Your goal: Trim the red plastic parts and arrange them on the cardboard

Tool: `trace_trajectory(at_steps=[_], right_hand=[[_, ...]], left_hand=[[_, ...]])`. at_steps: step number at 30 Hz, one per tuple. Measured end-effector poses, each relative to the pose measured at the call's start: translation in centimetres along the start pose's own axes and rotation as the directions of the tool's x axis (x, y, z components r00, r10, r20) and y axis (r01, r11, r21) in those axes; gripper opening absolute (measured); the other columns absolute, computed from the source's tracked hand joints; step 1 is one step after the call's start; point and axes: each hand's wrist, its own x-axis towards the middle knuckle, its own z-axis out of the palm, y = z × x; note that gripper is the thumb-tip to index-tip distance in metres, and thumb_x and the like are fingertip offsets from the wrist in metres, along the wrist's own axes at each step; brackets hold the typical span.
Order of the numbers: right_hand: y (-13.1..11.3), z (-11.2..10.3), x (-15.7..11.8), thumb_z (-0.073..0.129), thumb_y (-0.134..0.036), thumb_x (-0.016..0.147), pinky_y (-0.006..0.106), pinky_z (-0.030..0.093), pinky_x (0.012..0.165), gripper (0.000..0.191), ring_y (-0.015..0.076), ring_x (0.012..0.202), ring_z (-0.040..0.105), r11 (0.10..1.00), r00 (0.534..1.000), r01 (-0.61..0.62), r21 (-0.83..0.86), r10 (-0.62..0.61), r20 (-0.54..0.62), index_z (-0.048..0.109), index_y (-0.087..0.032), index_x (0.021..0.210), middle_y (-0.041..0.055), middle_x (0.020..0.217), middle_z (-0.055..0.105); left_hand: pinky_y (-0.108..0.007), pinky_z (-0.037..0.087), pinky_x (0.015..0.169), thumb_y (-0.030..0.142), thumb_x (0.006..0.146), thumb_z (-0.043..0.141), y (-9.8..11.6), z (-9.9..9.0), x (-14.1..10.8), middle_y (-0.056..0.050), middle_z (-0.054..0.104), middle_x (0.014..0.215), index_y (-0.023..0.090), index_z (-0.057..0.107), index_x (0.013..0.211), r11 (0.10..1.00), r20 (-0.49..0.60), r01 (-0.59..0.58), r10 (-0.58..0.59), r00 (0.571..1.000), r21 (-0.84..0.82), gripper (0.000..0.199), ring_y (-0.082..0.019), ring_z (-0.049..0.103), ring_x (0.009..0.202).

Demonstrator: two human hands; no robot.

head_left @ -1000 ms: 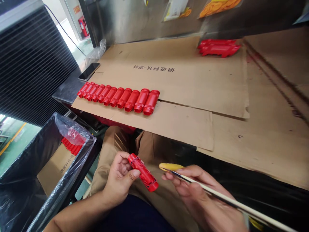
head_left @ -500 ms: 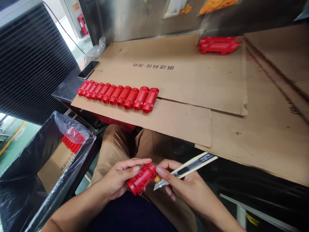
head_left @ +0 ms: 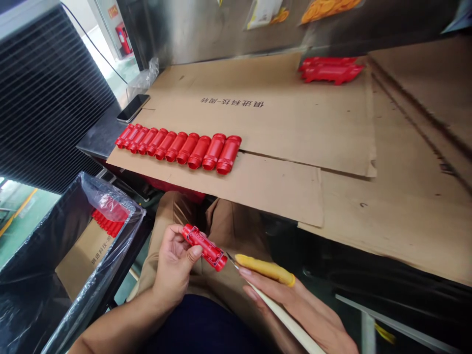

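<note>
My left hand (head_left: 177, 263) is closed around a red plastic tubular part (head_left: 204, 247), which it holds above my lap with its slotted side facing up. In my right hand (head_left: 291, 295) is a utility knife (head_left: 283, 319) with a pale handle. Its blade tip points at the part's lower right end; whether it touches cannot be made out. A yellow finger cot (head_left: 265, 268) covers the index finger. On the cardboard above my knees lies a row of several similar red parts (head_left: 199, 152).
Cardboard sheets (head_left: 287, 123) cover the bench. More red parts (head_left: 332, 70) lie at its back right, and a phone (head_left: 133, 107) at its left. A plastic-lined bin (head_left: 33, 285) beside me contains cardboard and red parts. Bags of orange pieces (head_left: 328, 9) hang at the back.
The red part has been turned so its right end now slopes down, and my right hand has moved off it. The knife has swung round, its blade now pointing up-left toward the part.
</note>
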Motion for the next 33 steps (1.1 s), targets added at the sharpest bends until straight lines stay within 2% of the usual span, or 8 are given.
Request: trace_trajectory(at_steps=[3,7,14,24,28,33], right_hand=[[0.00,0.40,-0.38,0.070,-0.008,0.093,0.034,0.069,0.091,0.046,0.0232,0.099,0.080,1.000,1.000,0.014,-0.004,-0.014,-0.003,0.070,-0.028,0.134,0.0042,0.117,0.080],[0.08,0.72,-0.45,0.072,-0.007,0.090,0.032,0.070,0.084,0.055,0.0237,0.091,0.081,0.999,0.999,0.040,-0.011,-0.040,-0.024,0.068,-0.034,0.138,-0.0011,0.113,0.081],[0.04,0.90,-0.70,0.071,-0.006,0.091,0.036,0.070,0.084,0.062,0.0264,0.098,0.080,0.999,0.999,0.041,-0.006,-0.041,-0.018,0.063,-0.035,0.145,0.0000,0.118,0.080],[0.12,0.77,-0.87,0.071,-0.003,0.090,0.033,0.069,0.088,0.066,0.0243,0.099,0.080,0.998,0.998,0.068,-0.015,-0.068,-0.002,0.061,-0.032,0.148,0.0015,0.121,0.079],[0.17,0.78,-0.82,0.071,-0.004,0.089,0.032,0.069,0.086,0.062,0.0241,0.095,0.080,0.998,0.998,0.060,-0.012,-0.060,-0.014,0.064,-0.032,0.144,0.0014,0.120,0.079],[-0.34,0.98,-0.80,0.068,-0.001,0.092,0.032,0.067,0.093,0.047,0.0226,0.105,0.077,1.000,0.999,0.022,0.014,-0.022,-0.030,0.070,-0.024,0.132,0.0049,0.121,0.078]], left_hand=[[-0.034,0.059,0.087,0.033,0.081,0.088,-0.13,-0.16,-0.21,-0.001,0.073,0.097,0.023,0.059,0.100,0.997,0.015,-0.063,0.062,0.998,0.051,0.036,-0.016,0.072,0.089],[-0.036,0.057,0.091,0.035,0.082,0.087,-0.25,-0.32,-0.43,-0.002,0.074,0.099,0.022,0.060,0.100,0.988,0.010,-0.107,0.106,0.994,0.115,0.035,-0.019,0.073,0.095],[-0.037,0.056,0.090,0.039,0.080,0.088,-0.19,-0.26,-0.64,-0.005,0.074,0.100,0.022,0.061,0.100,0.986,0.010,-0.100,0.100,0.995,0.135,0.038,-0.021,0.073,0.094],[-0.035,0.057,0.089,0.031,0.083,0.087,-0.20,-0.30,-0.70,-0.003,0.076,0.102,0.022,0.063,0.102,0.991,0.056,-0.114,0.110,0.992,0.076,0.031,-0.018,0.074,0.092],[-0.033,0.057,0.088,0.029,0.084,0.086,-0.23,-0.36,-0.69,-0.003,0.076,0.102,0.022,0.063,0.102,0.991,0.063,-0.118,0.114,0.991,0.068,0.031,-0.017,0.075,0.090],[-0.032,0.056,0.088,0.029,0.084,0.087,-0.44,-0.58,-0.69,-0.003,0.076,0.101,0.021,0.062,0.102,0.988,0.056,-0.134,0.129,0.990,0.078,0.032,-0.017,0.074,0.091]])
